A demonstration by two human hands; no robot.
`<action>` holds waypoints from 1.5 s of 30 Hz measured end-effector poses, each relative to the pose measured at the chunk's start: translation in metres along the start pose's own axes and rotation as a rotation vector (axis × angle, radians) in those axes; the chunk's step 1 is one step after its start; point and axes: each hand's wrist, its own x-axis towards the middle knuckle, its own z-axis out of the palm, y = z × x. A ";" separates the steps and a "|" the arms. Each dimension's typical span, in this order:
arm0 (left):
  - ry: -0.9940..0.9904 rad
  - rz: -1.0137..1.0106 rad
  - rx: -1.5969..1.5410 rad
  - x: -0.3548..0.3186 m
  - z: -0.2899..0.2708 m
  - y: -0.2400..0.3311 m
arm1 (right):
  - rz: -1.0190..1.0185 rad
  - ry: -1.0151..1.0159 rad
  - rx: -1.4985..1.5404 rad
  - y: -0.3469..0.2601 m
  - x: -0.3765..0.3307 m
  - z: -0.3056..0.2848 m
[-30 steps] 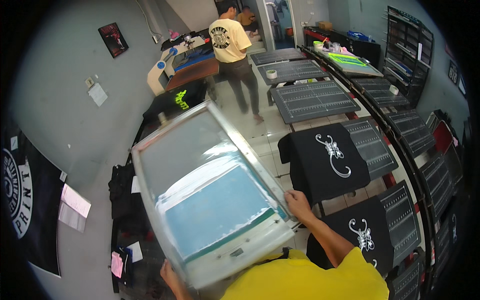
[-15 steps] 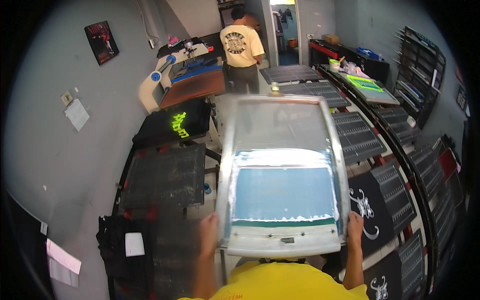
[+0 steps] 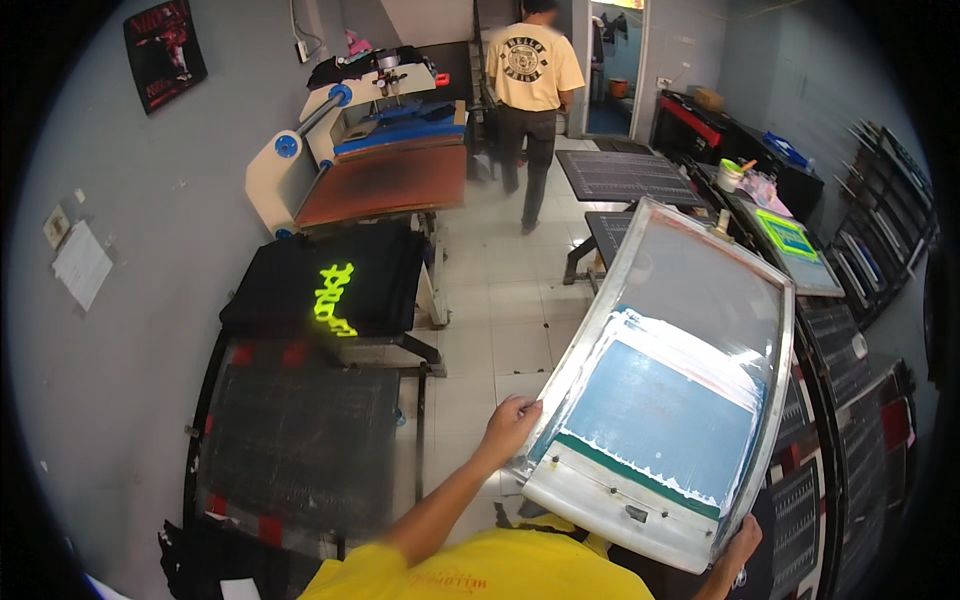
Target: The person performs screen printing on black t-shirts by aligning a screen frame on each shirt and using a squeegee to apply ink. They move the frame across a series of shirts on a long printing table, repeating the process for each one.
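Inside grey-walled workshop (image 3: 190,230), holds rectangular, silver-metal-framed grey-and-blue mesh screen (image 3: 665,410) aloft between left hand (image 3: 510,432), grasping left edge, and right hand (image 3: 741,546), grasping near-right corner; points long axis away, rightward.

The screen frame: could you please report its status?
Left hand gripping left edge, right hand at lower right. Screen frame angled, top end rightward. Co-worker ahead, apart from it.

The screen frame (image 3: 594,338) looks metallic, its mesh (image 3: 670,400) glossy.
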 end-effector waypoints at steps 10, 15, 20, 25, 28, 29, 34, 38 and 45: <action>-0.126 0.051 0.090 0.271 -0.001 0.069 | 0.002 0.118 0.046 -0.053 0.148 0.182; -0.152 -0.023 0.094 0.379 0.004 0.074 | -0.008 0.092 0.018 -0.103 0.190 0.261; -0.223 0.019 0.114 0.495 0.002 0.063 | -0.007 0.146 -0.114 -0.124 0.221 0.340; -0.302 0.098 0.192 0.611 -0.002 0.070 | 0.097 0.215 0.003 -0.134 0.239 0.415; -0.377 0.090 0.234 0.664 0.002 0.082 | 0.102 0.260 -0.138 -0.139 0.249 0.439; -0.376 0.087 0.223 0.682 0.003 0.082 | 0.138 0.297 -0.127 -0.147 0.246 0.457; -0.429 0.085 0.151 0.768 0.009 0.067 | 0.193 0.393 -0.018 -0.155 0.270 0.513; -0.475 0.057 0.176 0.822 0.029 0.072 | 0.167 0.498 -0.101 -0.185 0.294 0.570; -0.438 0.067 0.187 0.910 0.046 0.075 | 0.263 0.338 -0.500 -0.176 0.333 0.619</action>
